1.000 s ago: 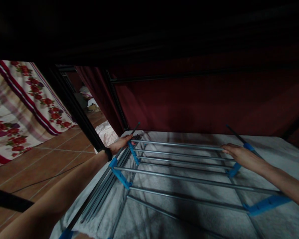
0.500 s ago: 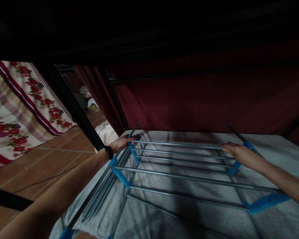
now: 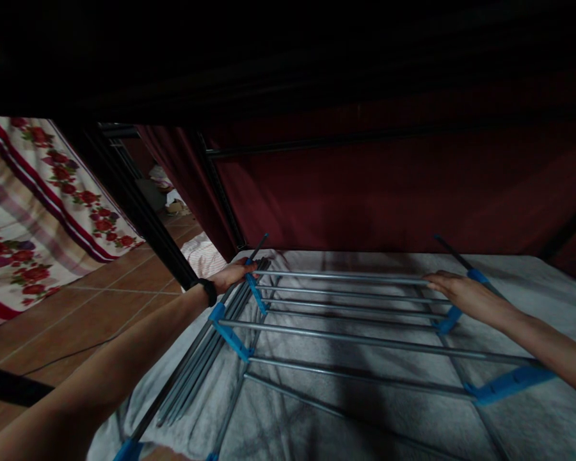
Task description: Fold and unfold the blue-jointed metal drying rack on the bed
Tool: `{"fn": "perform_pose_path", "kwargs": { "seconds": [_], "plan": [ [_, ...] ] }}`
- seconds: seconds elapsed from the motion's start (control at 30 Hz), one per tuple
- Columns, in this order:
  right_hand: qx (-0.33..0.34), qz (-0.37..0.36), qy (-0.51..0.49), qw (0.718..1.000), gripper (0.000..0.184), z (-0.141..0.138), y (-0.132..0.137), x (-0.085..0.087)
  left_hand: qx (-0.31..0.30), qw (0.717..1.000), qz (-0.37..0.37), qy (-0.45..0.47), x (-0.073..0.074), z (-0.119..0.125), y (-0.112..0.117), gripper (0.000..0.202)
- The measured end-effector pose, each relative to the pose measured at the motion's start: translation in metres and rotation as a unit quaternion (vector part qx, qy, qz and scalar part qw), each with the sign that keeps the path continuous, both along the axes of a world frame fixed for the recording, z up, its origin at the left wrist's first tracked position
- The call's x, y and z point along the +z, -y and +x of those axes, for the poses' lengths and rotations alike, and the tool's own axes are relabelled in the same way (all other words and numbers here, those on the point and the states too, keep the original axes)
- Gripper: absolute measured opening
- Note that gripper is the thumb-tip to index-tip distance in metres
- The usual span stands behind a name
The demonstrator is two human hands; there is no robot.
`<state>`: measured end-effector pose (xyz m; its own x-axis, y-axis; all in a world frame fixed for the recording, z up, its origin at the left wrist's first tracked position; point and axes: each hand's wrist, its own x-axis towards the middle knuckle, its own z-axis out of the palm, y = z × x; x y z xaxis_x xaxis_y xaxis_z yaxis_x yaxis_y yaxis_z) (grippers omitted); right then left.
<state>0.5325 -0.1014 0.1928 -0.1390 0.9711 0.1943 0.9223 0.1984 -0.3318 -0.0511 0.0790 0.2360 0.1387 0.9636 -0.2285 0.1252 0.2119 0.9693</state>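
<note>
A partly assembled rack of grey metal tubes [image 3: 365, 341] joined by blue plastic brackets lies on a pale blanket [image 3: 532, 307]. My left hand [image 3: 233, 275] closes around the rack's far left corner, by a blue bracket [image 3: 256, 293]. At the far right corner, my right hand [image 3: 456, 293] has its fingers over the end of the rear tube [image 3: 340, 276]; they partly hide the joint. Another blue bracket [image 3: 513, 385] sits at the near right, partly behind my forearm. Loose grey tubes [image 3: 196, 368] lie bundled beneath the left side pole.
A black bed post [image 3: 144, 211] stands left of my left arm, and a dark frame hangs low overhead. Dark red curtain [image 3: 365, 198] backs the bed. A flowered cloth [image 3: 52, 205] hangs at left above the tiled floor [image 3: 110, 301], where a thin cable runs.
Both hands keep their places on the rack. The view has shifted very slightly, and the rack's right side appears a little further left.
</note>
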Motion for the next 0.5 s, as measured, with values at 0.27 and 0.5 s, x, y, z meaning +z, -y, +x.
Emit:
{"fn": "perform_pose_path", "kwargs": {
  "seconds": [0.27,0.5],
  "plan": [
    [0.009,-0.003,0.004,1.0,0.049,0.0069,-0.0017,-0.0049,-0.012,0.999,-0.009,0.039,0.0015,0.0037,0.0022,0.045],
    [-0.001,-0.006,0.016,1.0,0.051,0.0074,-0.0024,-0.0056,-0.024,0.998,-0.009,0.051,-0.0004,0.0041,0.0018,0.039]
  ]
}}
